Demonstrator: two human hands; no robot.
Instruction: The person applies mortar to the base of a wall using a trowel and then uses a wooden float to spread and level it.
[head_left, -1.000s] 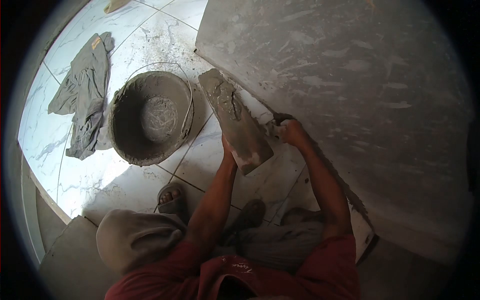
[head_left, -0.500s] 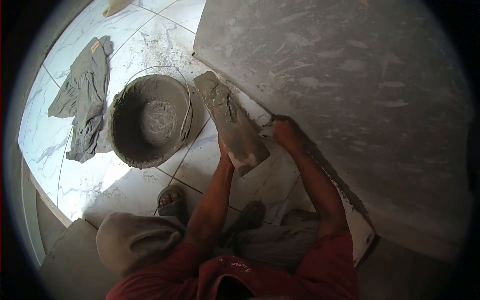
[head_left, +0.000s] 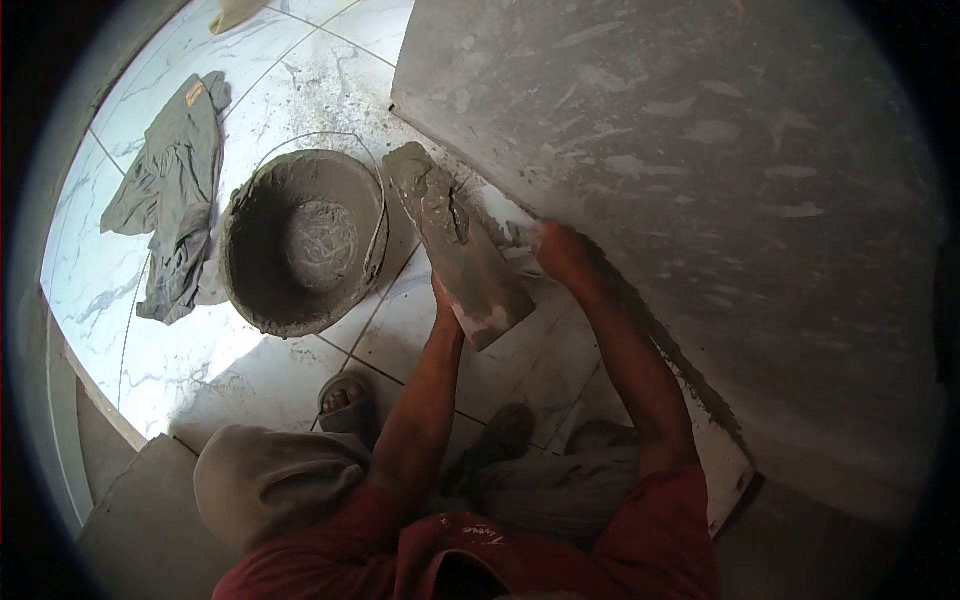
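My left hand (head_left: 446,303) grips a long flat mortar board (head_left: 485,290) from its left side and underneath; most of its fingers are hidden below. Wet grey mortar (head_left: 432,200) is heaped over the board's far half. Just to the right, my right hand (head_left: 562,252) is closed around what looks like a small trowel, its pale blade (head_left: 514,234) pointing left towards the board's edge. The trowel's handle is hidden in the fist. This hand is close to the mortar-smeared joint (head_left: 640,312) along the foot of the grey wall.
A mortar-caked bucket (head_left: 240,292) with a wire handle stands left of the board. Beyond it, a grey garment (head_left: 180,185) lies on the marbled floor tiles (head_left: 330,85). The grey wall (head_left: 720,200) rises along the right. My sandalled foot (head_left: 345,400) is below the bucket.
My right hand has shifted slightly up and left, bringing the trowel's blade closer to the mortar board. My left hand and the board have hardly moved.
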